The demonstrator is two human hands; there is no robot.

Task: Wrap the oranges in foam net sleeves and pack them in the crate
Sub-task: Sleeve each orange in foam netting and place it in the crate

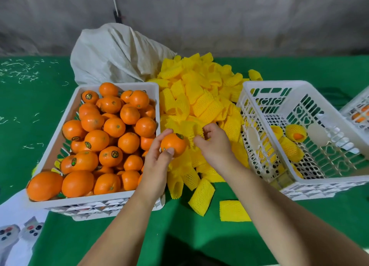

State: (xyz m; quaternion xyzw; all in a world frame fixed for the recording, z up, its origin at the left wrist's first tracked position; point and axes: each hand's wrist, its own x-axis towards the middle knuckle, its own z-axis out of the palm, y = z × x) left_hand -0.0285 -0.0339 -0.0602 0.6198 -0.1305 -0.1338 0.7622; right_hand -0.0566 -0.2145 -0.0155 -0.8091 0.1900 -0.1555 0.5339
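Left crate (60, 129) brims with oranges (111, 137); right crate (339, 181) — few sleeved ones (295, 132). Left hand (157, 155) grips an orange (173, 144), right hand (214, 143) pinches a sleeve (189, 128) (yellow).

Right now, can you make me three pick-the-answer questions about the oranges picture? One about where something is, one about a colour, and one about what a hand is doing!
1. Where does the pile of foam net sleeves lie?
A. between the two white crates
B. inside the full crate
C. on the white sack

2. What colour are the sleeves?
A. pink
B. yellow
C. white

3. What is the left hand doing?
A. lying flat on the green table
B. holding an orange
C. lifting a crate

Answers:
1. A, the pile sits between the crate of bare oranges and the crate on the right.
2. B, every sleeve is yellow.
3. B, its fingers curl round one orange, while the right hand pinches a sleeve beside it.
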